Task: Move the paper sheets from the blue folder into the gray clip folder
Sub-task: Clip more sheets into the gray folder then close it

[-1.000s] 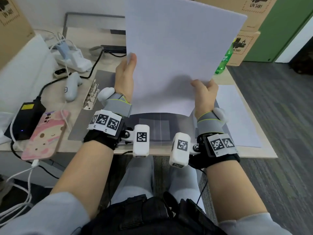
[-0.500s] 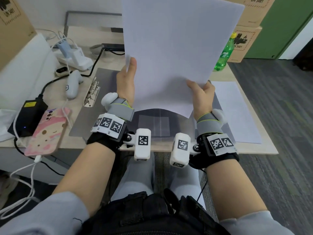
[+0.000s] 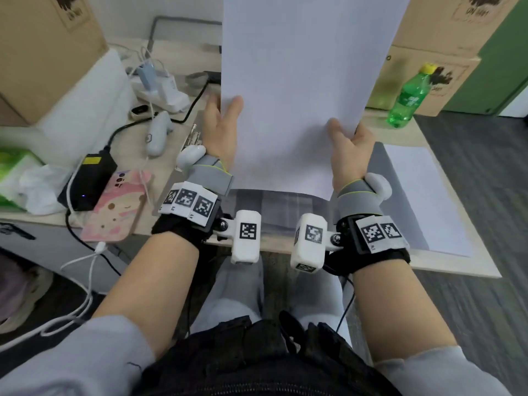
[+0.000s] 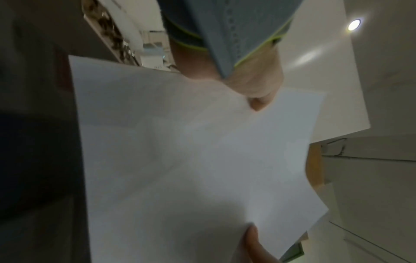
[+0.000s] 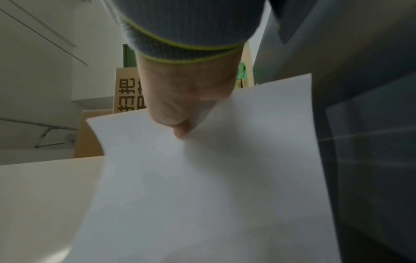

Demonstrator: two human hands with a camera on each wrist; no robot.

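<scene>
I hold a stack of white paper sheets (image 3: 303, 81) upright above the desk. My left hand (image 3: 223, 124) grips the stack's left edge, thumb on the near face. My right hand (image 3: 348, 147) pinches the right edge near the lower corner. The gray clip folder (image 3: 285, 207) lies open and flat on the desk under the sheets, its metal clip (image 3: 194, 135) at the left beside my left hand. In the left wrist view the sheets (image 4: 191, 160) fill the frame; in the right wrist view my thumb presses the sheets (image 5: 213, 178). No blue folder is in view.
A single white sheet (image 3: 423, 195) lies on the desk at the right. A green bottle (image 3: 408, 98) stands behind it. At the left are a pink phone (image 3: 117, 207), a black power brick (image 3: 88, 181), a white handheld device (image 3: 157, 132) and cables. Cardboard boxes stand behind.
The sheets have turned more upright and shifted slightly right. My right hand has slid higher along the right edge. Both hands keep their hold.
</scene>
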